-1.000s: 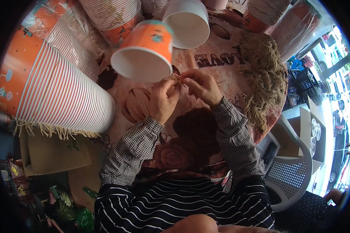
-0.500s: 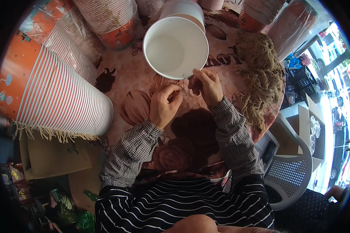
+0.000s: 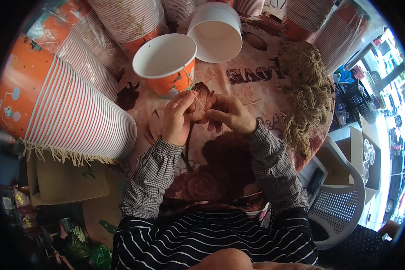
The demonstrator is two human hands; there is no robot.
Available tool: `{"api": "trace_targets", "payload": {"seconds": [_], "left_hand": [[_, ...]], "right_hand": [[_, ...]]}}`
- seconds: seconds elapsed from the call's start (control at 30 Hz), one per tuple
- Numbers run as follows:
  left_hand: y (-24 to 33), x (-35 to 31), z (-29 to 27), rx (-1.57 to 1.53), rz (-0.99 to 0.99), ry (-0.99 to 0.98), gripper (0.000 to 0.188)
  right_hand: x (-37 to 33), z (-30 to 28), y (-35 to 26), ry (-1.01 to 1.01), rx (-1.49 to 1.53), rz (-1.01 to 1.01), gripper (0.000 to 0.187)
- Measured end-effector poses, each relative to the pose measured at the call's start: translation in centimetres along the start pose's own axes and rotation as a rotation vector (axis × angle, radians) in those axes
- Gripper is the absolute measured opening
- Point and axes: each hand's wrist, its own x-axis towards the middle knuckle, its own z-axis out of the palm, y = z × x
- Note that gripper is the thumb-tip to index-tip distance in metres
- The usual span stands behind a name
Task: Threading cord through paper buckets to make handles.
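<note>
A paper bucket (image 3: 173, 84) with an orange printed outside and a white inside stands tilted on the table just beyond my hands. From its near rim a thin light cord (image 3: 199, 101) runs down to my fingers. My left hand (image 3: 176, 118) is closed, its thumb and forefinger pinching the cord below the bucket. To the right of it, my right hand (image 3: 233, 116) has thumb and forefinger pressed together at the cord's lower end. Its other fingers curl underneath and are partly hidden.
Behind stands another white bucket (image 3: 215, 28), mouth toward me. A long nested stack of buckets (image 3: 83, 110) lies at the left, with cords hanging beneath. Bagged stacks (image 3: 123, 18) line the back. A heap of tan cords (image 3: 303, 90) lies on the right; a grey chair (image 3: 335, 200) stands beyond the table edge.
The bucket has shifted left and turned, so its orange side now shows. My hands have moved slightly down, and the cord now stretches between its rim and my fingers.
</note>
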Motion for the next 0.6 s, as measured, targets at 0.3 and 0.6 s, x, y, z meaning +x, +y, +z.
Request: {"api": "trace_targets", "payload": {"seconds": [0.3,0.6], "left_hand": [[0.5,-0.1,0.2,-0.251,-0.112,0.016,0.020],[1.4,-0.1,-0.1,-0.332,-0.180,0.001,0.019]], "right_hand": [[-0.2,0.6,-0.5,0.028,0.016,0.000,0.009],[-0.1,0.5,-0.5,-0.129,-0.073,0.161,0.009]]}}
